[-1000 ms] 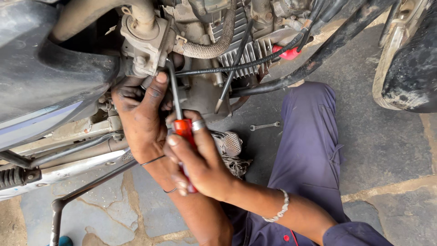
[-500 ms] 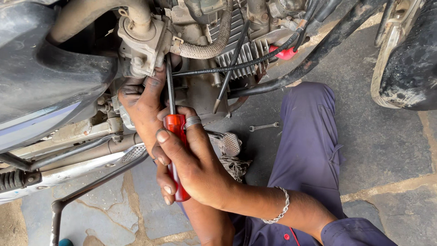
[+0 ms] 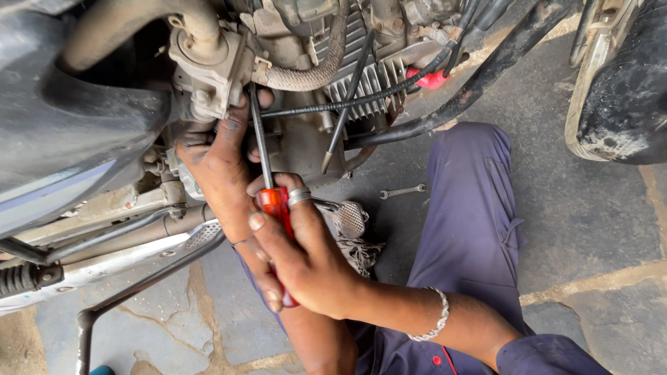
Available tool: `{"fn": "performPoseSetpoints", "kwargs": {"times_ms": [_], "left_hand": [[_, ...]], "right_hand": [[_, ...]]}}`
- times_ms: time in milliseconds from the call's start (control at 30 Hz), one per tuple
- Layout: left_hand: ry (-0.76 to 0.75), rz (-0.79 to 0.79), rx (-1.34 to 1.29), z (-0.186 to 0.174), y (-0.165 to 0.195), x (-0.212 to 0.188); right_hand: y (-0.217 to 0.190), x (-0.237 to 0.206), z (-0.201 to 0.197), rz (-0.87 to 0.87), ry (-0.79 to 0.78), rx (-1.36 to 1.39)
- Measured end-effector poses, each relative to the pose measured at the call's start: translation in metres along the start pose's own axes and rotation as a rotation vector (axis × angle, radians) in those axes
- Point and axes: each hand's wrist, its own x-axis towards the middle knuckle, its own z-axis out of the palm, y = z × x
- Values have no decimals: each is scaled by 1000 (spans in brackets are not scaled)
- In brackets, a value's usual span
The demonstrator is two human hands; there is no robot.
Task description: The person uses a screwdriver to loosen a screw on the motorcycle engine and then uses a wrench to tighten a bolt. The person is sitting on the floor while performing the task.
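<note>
Right hand: the right hand (image 3: 306, 260) is wrapping its grip around the red handle of the screwdriver (image 3: 276, 203), fingers curled and pressed against the handle, a ring showing on one finger and a beaded bracelet (image 3: 432, 321) sitting on the wrist.
Left hand: the left hand (image 3: 219, 156) is reaching up beside the carburettor (image 3: 208, 66), its thumb and fingers lying against the screwdriver's dark shaft and the engine parts behind it; whether its grip is pinching the shaft or only steadying it, I cannot tell.
Screwdriver: it is standing nearly upright between the two hands, the handle low in the right hand, the shaft running up to the underside of the carburettor, where the tip is hidden.
Engine: the finned cylinder (image 3: 361, 76) is sitting just right of the carburettor, with a braided hose (image 3: 313, 69) curving across it and black cables (image 3: 389, 90) crossing in front.
Floor: a small spanner (image 3: 401, 190) is lying on the stone floor (image 3: 597, 229), well apart from the hands, near the person's knee in blue trousers (image 3: 472, 208).
Rag: a bunched cloth (image 3: 354, 236) is lying just beside the right hand, under the engine.
Tyre: a black tyre (image 3: 625, 90) is showing at the upper right.
</note>
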Motion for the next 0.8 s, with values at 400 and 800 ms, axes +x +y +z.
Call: {"fn": "performPoseSetpoints", "kwargs": {"times_ms": [400, 800], "left_hand": [[19, 8, 3, 4, 4, 0], [11, -22, 43, 3, -3, -10]], "right_hand": [[14, 9, -10, -27, -79, -14], [1, 2, 0, -95, -45, -179]]}}
